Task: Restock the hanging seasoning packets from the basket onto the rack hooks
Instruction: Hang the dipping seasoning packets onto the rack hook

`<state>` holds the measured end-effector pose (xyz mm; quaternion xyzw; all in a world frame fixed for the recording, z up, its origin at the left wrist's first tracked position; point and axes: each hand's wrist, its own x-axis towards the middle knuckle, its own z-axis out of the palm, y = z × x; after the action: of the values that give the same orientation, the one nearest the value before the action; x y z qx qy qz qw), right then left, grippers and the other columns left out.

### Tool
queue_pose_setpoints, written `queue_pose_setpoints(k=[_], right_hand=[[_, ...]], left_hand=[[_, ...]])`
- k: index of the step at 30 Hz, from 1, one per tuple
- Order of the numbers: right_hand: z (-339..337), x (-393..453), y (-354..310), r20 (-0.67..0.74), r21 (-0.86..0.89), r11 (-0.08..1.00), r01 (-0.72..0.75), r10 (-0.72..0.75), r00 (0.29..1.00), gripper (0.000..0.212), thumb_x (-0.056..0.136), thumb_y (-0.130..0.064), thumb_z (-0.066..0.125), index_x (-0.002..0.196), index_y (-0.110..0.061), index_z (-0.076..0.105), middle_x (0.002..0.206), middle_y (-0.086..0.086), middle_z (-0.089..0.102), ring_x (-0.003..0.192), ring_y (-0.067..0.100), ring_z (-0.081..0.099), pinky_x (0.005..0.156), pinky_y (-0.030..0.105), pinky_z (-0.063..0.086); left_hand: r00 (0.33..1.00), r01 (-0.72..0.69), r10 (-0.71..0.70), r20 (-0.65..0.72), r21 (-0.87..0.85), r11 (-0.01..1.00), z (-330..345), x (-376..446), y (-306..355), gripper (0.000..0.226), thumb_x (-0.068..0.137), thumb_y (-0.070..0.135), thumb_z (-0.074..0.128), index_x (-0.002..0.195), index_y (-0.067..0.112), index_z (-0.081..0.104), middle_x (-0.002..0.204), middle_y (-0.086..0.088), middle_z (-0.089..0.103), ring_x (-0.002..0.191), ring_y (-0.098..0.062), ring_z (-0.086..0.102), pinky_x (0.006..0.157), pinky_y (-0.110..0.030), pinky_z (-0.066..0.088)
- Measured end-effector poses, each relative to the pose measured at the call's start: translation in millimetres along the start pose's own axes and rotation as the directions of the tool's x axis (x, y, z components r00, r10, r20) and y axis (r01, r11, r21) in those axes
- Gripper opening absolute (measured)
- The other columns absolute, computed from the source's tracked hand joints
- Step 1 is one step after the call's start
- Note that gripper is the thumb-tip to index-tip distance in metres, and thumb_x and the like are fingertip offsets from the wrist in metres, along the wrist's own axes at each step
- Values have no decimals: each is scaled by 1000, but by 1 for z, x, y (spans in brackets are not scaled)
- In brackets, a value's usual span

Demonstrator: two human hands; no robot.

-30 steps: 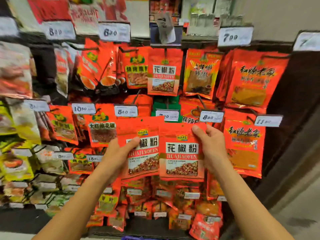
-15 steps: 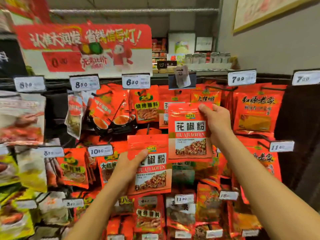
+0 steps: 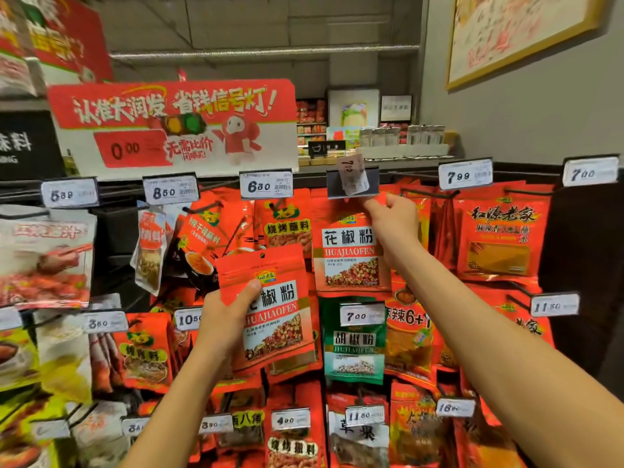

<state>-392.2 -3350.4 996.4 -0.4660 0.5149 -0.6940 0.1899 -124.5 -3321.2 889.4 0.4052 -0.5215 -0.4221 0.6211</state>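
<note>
My right hand (image 3: 393, 221) pinches the top right corner of a red HUAJIAOFEN packet (image 3: 349, 255), raised to the top-row hook just under the dark tag holder (image 3: 353, 182) with a loose 7.00 label. Whether the packet's hole sits on the hook is hidden by my fingers. My left hand (image 3: 226, 319) grips a second red HUAJIAOFEN packet (image 3: 273, 309) by its left edge, lower and to the left, in front of the rack. Its hang hole shows at the top. The basket is out of view.
The rack is crowded with hanging red, green (image 3: 354, 346) and yellow seasoning packets on hooks with price tags (image 3: 266, 185). A red promotional sign (image 3: 175, 123) stands above the rack. A grey wall is on the right.
My right hand has lifted its packet up to the top-row hook below the 7.00 tag. My left hand keeps the other packet lower. The view has tilted upward.
</note>
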Motion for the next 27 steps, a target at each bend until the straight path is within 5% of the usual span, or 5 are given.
queue_pose_setpoints(k=[6, 10, 14, 22, 27], right_hand=[[1, -1, 5, -56, 5, 999, -43, 43, 997, 21, 86, -29, 71, 68, -19, 65, 81, 19, 74, 78, 40, 73, 71, 61, 59], [2, 1, 9, -95, -66, 998, -5, -1, 996, 29, 88, -30, 70, 63, -19, 61, 73, 12, 72, 72, 35, 71, 66, 50, 60], [4, 11, 13, -130, -259, 965, 32, -68, 989, 41, 91, -40, 70, 59, -20, 53, 59, -6, 57, 58, 16, 51, 52, 30, 32], [-13, 1, 27, -128, -324, 945, 48, -94, 987, 21, 91, -43, 67, 102, -25, 62, 97, -8, 62, 93, 14, 59, 83, 35, 48], [-13, -27, 24, 259, 74, 997, 0, -19, 966, 4, 94, -23, 66, 91, -20, 65, 81, -3, 72, 66, 10, 67, 54, 25, 51]], left_hand=[[1000, 4, -4, 0, -16, 1000, 0, -9, -1, 15, 93, 27, 71, 82, 16, 75, 85, -9, 79, 76, -26, 77, 61, -34, 61], [1000, 1, -1, 9, -38, 999, 7, -11, 2, 16, 92, 25, 71, 85, 12, 73, 83, -8, 79, 74, -24, 76, 56, -26, 58], [999, -7, 10, 44, -49, 999, 15, -12, 7, 14, 93, 26, 69, 87, 14, 74, 85, -5, 79, 76, -21, 77, 56, -22, 56], [994, -10, 14, 111, -40, 999, 42, -3, 10, 11, 94, 25, 69, 99, 16, 74, 92, -5, 80, 84, -24, 77, 74, -38, 62], [965, 56, -23, 260, -120, 991, 84, 19, 32, 7, 93, 13, 69, 99, 10, 71, 89, -9, 79, 76, -23, 76, 63, -32, 59]])
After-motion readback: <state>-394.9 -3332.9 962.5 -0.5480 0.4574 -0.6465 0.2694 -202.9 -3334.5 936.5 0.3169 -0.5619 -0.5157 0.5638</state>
